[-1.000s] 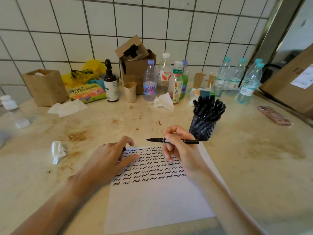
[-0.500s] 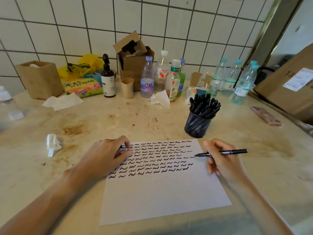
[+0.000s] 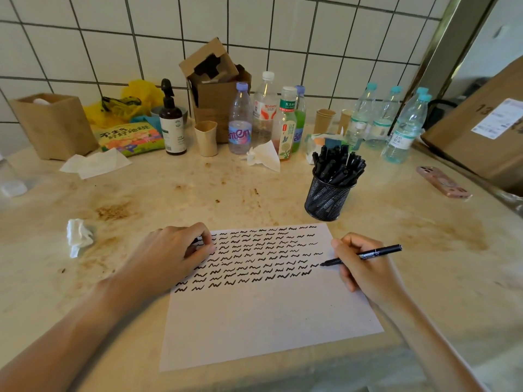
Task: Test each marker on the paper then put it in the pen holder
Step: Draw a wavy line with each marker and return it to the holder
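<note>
Paper (image 3: pixel 263 315) half-filled with squiggles, pen holder (image 3: pixel 328 198) beyond our fingers packed; right hand (image 3: pixel 365 268) pinching marker (image 3: pixel 365 254), tip on paper, left hand (image 3: pixel 172 254) seemingly holding cap.

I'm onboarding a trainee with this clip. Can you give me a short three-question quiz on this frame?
1. True or false: the marker tip is at the right end of a squiggle row on the paper.
2. The left hand rests on: A) the pen holder B) the paper's upper left part C) the phone
3. Which hand grips the marker?

Key: 1 true; 2 B; 3 the right hand.
</note>
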